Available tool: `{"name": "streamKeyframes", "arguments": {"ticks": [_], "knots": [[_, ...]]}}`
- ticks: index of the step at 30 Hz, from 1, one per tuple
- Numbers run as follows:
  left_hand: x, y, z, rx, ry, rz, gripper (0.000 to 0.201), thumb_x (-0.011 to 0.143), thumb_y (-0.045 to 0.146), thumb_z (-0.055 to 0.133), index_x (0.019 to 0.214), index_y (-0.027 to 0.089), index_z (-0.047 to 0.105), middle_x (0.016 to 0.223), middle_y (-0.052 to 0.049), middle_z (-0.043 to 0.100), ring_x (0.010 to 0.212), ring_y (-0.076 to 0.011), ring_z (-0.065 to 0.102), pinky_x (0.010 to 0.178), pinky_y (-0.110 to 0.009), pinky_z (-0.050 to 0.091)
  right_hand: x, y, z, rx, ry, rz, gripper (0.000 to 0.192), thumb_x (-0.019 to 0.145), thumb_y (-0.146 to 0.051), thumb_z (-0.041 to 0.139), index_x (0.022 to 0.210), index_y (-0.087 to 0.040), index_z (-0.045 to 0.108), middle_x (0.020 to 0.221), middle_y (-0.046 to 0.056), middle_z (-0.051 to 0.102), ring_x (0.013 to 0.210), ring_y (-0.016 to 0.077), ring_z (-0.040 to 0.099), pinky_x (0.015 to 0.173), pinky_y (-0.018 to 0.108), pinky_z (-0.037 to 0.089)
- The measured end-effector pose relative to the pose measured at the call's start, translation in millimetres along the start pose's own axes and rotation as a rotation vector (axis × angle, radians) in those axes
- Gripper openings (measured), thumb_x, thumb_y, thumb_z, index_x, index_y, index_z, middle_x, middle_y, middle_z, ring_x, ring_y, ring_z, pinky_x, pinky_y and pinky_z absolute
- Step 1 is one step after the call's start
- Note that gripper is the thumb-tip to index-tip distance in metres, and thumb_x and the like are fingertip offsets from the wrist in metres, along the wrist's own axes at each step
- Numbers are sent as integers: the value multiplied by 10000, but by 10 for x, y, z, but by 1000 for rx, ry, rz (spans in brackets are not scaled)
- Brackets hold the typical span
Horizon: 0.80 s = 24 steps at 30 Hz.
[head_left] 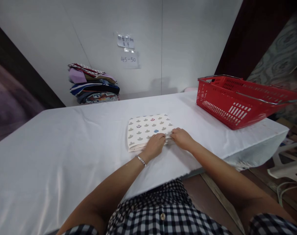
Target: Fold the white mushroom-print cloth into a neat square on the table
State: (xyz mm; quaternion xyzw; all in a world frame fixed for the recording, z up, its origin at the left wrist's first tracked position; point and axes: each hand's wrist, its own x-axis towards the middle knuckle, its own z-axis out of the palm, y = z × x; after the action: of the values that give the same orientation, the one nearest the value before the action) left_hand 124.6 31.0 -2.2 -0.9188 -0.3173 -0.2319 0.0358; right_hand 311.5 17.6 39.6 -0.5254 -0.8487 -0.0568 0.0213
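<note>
A folded cream cloth [146, 129] printed with small grey, red and blue shapes lies flat on the white-covered table [65, 147]. My left hand [155, 145] rests on its near edge with the fingers curled onto the fabric; a silver bracelet sits on that wrist. My right hand [181, 137] is at the cloth's near right corner, fingers bent against the folded layers. Both hands touch the cloth side by side; whether they pinch it or only press on it is not visible.
A red plastic basket [236, 101] with metal handles stands at the table's right end, near the edge. A stack of folded clothes [93, 85] sits at the back against the white wall, under two paper labels [127, 50]. A white plastic chair [289, 163] is on the floor at the right.
</note>
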Motion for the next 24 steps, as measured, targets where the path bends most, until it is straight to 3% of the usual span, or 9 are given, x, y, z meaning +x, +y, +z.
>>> {"name": "streamKeyframes", "arguments": {"ticks": [6,24], "knots": [[-12,-3,0,-6,11,23,173,893,101,409,895,140,578,1005,-74,592,903,-188,536,771,-339,439,64,1,8,-130,-38,-90,186,853,-107,460,812,-132,639,894,109,592,846,212,512,668,309,308],[-51,-5,81,26,44,5,152,901,112,426,937,142,571,1023,-76,606,924,-189,552,817,-346,444,-198,128,247,11,183,-187,231,881,-121,444,1040,-138,610,957,92,587,878,201,487,748,307,393]]}}
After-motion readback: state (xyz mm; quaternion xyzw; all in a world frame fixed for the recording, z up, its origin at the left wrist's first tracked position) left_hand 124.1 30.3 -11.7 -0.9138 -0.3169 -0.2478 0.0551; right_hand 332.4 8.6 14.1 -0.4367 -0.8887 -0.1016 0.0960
